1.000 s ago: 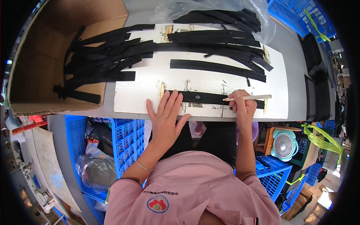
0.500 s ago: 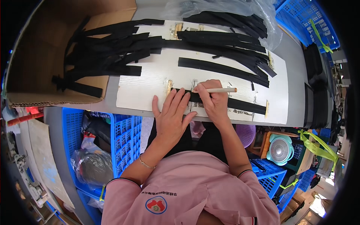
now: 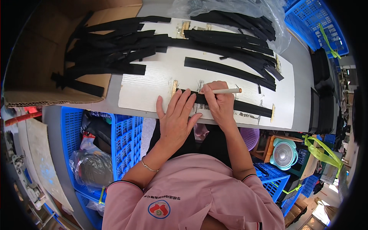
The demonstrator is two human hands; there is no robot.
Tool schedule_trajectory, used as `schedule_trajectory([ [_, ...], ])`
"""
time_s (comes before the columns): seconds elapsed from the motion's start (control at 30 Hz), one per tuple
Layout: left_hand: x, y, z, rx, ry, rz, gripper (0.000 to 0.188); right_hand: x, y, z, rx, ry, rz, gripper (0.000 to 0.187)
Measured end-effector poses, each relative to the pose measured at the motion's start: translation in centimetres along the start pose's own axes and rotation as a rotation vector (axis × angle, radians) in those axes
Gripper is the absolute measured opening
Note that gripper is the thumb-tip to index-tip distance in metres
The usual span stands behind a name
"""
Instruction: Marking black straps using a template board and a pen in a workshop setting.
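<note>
A black fabric strip [image 3: 249, 108] lies along the near edge of a white board [image 3: 153, 86], between two small yellowish stops. My left hand [image 3: 174, 119] rests flat on the strip's left end, fingers spread, holding nothing. Beside it, my right hand [image 3: 218, 102] grips a pale, slim marking pencil [image 3: 230, 91], its tip side toward the strip just right of my left fingers. The exact contact of the tip is hidden by my fingers. A second black strip [image 3: 230, 72] lies farther back on the board.
Behind is a heap of black strips [image 3: 115, 46], running into an open cardboard box [image 3: 38, 57] at the left. More strips lie under clear plastic [image 3: 230, 5] at the back. Blue baskets [image 3: 128, 142] stand below the table, with a small turquoise fan [image 3: 284, 154] to the right.
The view has shifted slightly. Both hands keep nearly the same place on the strip, and the pencil stays in my right hand.
</note>
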State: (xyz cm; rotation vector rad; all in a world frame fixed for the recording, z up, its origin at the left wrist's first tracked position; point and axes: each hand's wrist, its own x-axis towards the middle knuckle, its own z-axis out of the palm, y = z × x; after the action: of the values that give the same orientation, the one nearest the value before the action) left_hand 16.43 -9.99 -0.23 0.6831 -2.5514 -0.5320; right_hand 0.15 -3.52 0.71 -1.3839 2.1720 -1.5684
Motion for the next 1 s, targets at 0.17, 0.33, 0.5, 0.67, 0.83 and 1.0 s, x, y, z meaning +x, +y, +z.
schedule_trajectory([
  [0.17,-0.1,0.0,0.0,0.017,-0.008,0.001,0.056,0.0,-0.2,0.1,-0.063,-0.009,-0.031,0.022],
  [0.33,0.0,0.0,0.0,0.017,-0.009,0.005,0.056,-0.3,0.1,-0.7,-0.066,-0.043,0.031,0.014],
  [0.5,0.1,-0.1,0.0,0.019,-0.013,-0.004,0.056,0.1,-0.2,-0.7,0.046,-0.079,-0.118,0.020],
  [0.67,0.2,0.0,0.0,0.015,-0.017,-0.001,0.056,-0.1,0.6,-0.1,0.003,-0.051,-0.210,0.020],
  [0.83,0.1,0.1,-0.1,0.018,-0.032,0.002,0.055,0.1,-0.1,-0.7,-0.027,-0.118,-0.228,0.021],
  [1.0,0.4,0.1,-0.9,-0.004,-0.066,0.010,0.054,-2.7,-1.6,-2.8,-0.106,0.045,-0.245,0.003],
])
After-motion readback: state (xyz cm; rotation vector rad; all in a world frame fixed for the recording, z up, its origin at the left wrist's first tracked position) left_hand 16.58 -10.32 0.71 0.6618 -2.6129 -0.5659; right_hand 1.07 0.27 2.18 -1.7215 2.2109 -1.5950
